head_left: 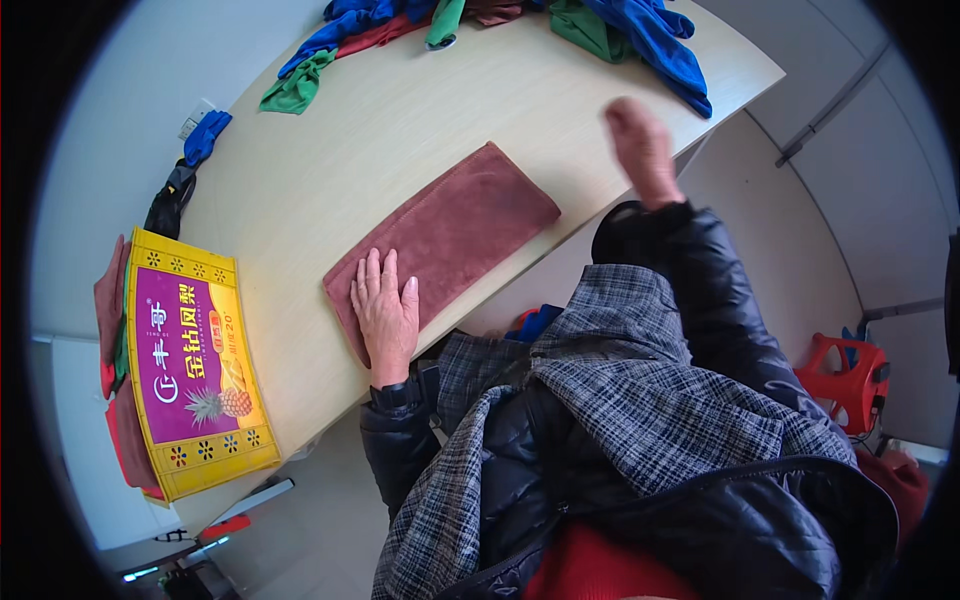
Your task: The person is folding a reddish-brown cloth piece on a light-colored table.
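Note:
A reddish-brown folded towel [470,225] lies slantwise on the table, near its front edge. My left hand [382,312] rests flat on the towel's left end, fingers stretched out and holding nothing. Beyond the towel's right end, my right hand [640,150] is raised near the table's edge, apart from the cloth. Motion smears its fingers, so their pose is unclear.
The pale wooden table [290,200] carries a heap of blue, green and red cloths [650,50] along its far side. On the left stands a yellow and purple pineapple carton [195,370] with cloths in it. A red plastic stool [845,380] is at the right.

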`<state>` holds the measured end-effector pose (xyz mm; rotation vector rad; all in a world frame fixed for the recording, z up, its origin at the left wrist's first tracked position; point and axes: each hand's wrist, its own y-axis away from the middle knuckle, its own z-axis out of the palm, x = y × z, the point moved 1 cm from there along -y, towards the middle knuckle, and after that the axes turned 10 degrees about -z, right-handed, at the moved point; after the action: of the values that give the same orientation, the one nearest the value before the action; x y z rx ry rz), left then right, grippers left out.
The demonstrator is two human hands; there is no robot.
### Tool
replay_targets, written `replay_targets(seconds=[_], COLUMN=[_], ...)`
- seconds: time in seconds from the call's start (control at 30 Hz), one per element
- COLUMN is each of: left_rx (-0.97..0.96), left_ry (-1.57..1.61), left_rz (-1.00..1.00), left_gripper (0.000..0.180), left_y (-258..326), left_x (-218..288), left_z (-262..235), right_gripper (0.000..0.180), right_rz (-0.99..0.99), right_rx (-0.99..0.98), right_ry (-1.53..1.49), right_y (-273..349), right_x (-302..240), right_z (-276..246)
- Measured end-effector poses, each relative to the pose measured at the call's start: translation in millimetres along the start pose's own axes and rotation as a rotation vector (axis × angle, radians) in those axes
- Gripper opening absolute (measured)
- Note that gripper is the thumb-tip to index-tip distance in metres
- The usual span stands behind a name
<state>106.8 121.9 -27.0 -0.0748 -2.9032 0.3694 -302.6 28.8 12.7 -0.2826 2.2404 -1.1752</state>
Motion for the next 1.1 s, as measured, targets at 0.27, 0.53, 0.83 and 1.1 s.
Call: replay_targets(seconds=[0.27, 0.53, 0.83, 1.1], left_rx=[-0.007, -0.037, -0.096, -0.037], left_ry=[-0.015, -0.007, 0.055, -0.106], left_rz=[-0.007, -0.003, -0.077, -0.211], left_gripper=[0.053, 0.056, 0.058, 0.065], left_y=[-3.0, -1.6, -2.6, -1.6], left_x=[3.2, -5.3, -13.3, -27.3], left_z=[-2.9, 0.5, -8.2, -7.3], right_gripper=[0.023, 0.053, 0.068, 0.067], right_rz=[0.126, -0.351, -0.358, -0.351], right_rx=[-0.446, -0.891, -0.853, -0.823], right_ry=[0.478, -0.271, 0.023, 0.003], right_y=[26.2, 15.8, 41.4, 41.3], right_x=[93.9, -108.1, -112.9, -103.9], right_z=[-98.9, 60.5, 97.2, 92.4])
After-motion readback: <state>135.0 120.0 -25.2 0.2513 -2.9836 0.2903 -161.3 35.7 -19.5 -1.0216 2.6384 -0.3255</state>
